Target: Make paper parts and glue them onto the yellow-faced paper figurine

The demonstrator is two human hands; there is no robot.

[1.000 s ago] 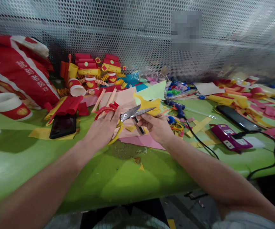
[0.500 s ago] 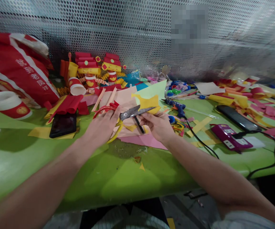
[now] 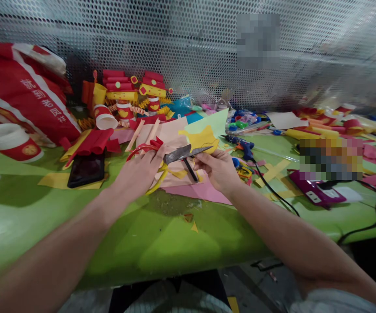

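My left hand [image 3: 145, 169] is closed around the scissors [image 3: 176, 154], which have one red and one yellow handle loop. Their blades point right and stand apart at the edge of a piece of yellow paper [image 3: 201, 138]. Dark lines are drawn on that paper near the blades. My right hand [image 3: 218, 167] pinches the paper's right end between thumb and fingers. Below the blades a black pen or marker [image 3: 191, 170] lies on pale paper. A pink sheet [image 3: 197, 191] and a light green sheet [image 3: 212, 123] lie around the hands.
To the right are a glue gun [image 3: 244, 147] with a black cord and a purple power strip [image 3: 318, 189]. On the left lie a phone [image 3: 86, 170] and a paper cup [image 3: 11, 141]. Paper-and-cup figures [image 3: 121, 91] stand at the back beside a red bag [image 3: 21, 95].
The yellow paper has turned slightly between the blades, and my right hand has shifted a little to the right. My left hand and the scissors stay nearly in place.
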